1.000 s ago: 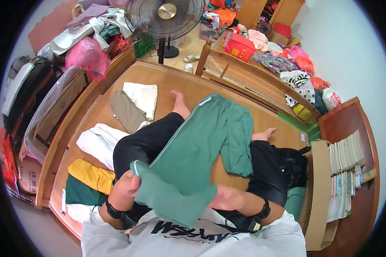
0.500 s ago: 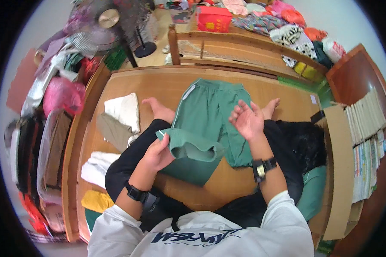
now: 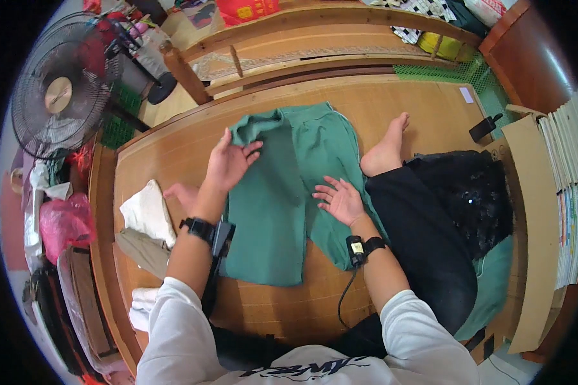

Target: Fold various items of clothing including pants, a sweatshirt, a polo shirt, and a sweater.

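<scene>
Green trousers (image 3: 266, 218) lie on the wooden bed (image 3: 257, 308) between the seated person's legs, waistband end away from the body. Compared with half a second earlier, when the left hand held the near leg's cuff raised from the cloth, that leg is now doubled over, its cuff lying up by the waistband. The view has also turned, placing the fan (image 3: 59, 96) at the far left. Writing: dark lettering crosses the front of the white shirt (image 3: 180, 327); a red bag (image 3: 247, 9) bears a yellow mark; a pale label sits on the right wrist device (image 3: 357, 250). Print on the book spines (image 3: 568, 224) is too small to tell. Pose: the left forearm reaches forward, and the left hand (image 3: 231, 162) lies beside the cuff with fingers partly spread; whether its thumb pinches the edge cannot be told. The right hand (image 3: 343, 202), lowered since the earlier frame, is free of any hold, palm upward and fingers loosely curled above the other trouser leg.
</scene>
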The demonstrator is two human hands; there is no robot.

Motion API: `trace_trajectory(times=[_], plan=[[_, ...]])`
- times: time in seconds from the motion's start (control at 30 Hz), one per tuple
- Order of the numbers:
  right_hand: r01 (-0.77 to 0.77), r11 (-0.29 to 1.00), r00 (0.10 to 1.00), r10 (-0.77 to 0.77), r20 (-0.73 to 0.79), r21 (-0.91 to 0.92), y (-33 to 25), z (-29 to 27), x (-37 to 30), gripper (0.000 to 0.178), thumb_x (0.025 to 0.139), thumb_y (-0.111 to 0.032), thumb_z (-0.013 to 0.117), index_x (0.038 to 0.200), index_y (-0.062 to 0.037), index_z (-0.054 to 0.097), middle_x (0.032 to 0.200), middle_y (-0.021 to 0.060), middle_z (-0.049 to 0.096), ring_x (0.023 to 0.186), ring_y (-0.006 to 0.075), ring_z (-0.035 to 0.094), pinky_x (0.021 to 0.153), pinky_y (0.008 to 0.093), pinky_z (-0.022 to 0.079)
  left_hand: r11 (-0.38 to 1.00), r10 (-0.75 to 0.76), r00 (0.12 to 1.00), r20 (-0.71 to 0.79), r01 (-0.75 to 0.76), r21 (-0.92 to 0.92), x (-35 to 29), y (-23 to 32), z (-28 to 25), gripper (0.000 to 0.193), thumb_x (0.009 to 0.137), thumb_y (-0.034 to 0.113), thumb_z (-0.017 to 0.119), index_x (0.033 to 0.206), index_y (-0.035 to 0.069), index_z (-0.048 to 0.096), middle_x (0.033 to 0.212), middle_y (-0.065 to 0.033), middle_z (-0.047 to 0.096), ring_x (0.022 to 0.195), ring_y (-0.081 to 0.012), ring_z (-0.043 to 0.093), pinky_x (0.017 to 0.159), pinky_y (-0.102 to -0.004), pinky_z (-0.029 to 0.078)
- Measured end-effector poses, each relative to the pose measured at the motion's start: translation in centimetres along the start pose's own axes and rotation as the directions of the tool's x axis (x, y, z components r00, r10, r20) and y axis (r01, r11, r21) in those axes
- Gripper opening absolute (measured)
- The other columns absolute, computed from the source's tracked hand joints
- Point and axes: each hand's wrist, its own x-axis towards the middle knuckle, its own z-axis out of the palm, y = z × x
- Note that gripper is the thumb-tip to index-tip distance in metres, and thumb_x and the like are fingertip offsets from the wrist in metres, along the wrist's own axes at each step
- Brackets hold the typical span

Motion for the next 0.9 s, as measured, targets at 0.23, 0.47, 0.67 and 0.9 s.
trace_trajectory(times=[0.23, 0.47, 0.67, 0.9], plan=[[0.02, 0.998, 0.997, -0.025, -0.067, -0.062, 1.0, 0.6, 0.6, 0.038, 0.09, -0.031, 0.044, 0.121, -0.0089, 0.043, 0.111, 0.0172, 0.057, 0.1, 0.0297, 0.056, 0.077, 0.0396, 0.047, 0.866, 0.019, 0.896, -0.443, 0.207, 0.455, 1.4, -3.5, -7.1, 0.054, 0.086, 0.047, 0.052, 0.117, 0.004, 0.045, 0.112, -0.0113, 0.056, 0.096, -0.0219, 0.055, 0.077, -0.0335, 0.045], [0.08, 0.111, 0.929, -0.368, 0.033, -0.991, 3.5, 2.2, 0.2, 0.025, 0.082, -0.02, 0.057, 0.105, -0.0104, 0.058, 0.094, 0.0102, 0.062, 0.093, 0.0254, 0.058, 0.076, 0.0373, 0.048, -0.373, 0.272, 0.938, 0.215, -0.103, 0.922, -12.9, -13.6, -1.3, 0.046, 0.078, 0.025, 0.063, 0.117, 0.007, 0.049, 0.12, -0.0153, 0.049, 0.109, -0.0325, 0.049, 0.091, -0.0416, 0.041], [0.066, -0.611, 0.845, -0.387, 0.37, -0.789, 3.6, 3.6, -3.5, 0.04, 0.079, -0.024, 0.059, 0.117, -0.0132, 0.055, 0.132, 0.0092, 0.043, 0.127, 0.0309, 0.032, 0.107, 0.0448, 0.02, -0.484, 0.122, 0.978, 0.172, -0.093, 0.87, -17.2, -16.8, -2.8, 0.061, 0.082, 0.037, 0.056, 0.134, 0.011, 0.038, 0.143, -0.0148, 0.028, 0.131, -0.0337, 0.027, 0.106, -0.046, 0.022], [-0.154, -0.795, 0.872, -0.389, 0.298, -0.586, 5.9, 1.5, -5.6, 0.058, 0.088, -0.039, 0.045, 0.136, -0.0087, 0.034, 0.145, 0.0137, 0.024, 0.134, 0.0354, 0.018, 0.108, 0.0489, 0.014, -0.479, 0.195, 0.973, 0.123, -0.015, 0.878, -19.1, -18.7, -2.2, 0.059, 0.085, 0.041, 0.048, 0.137, 0.015, 0.035, 0.145, -0.013, 0.025, 0.133, -0.031, 0.024, 0.108, -0.0462, 0.019]])
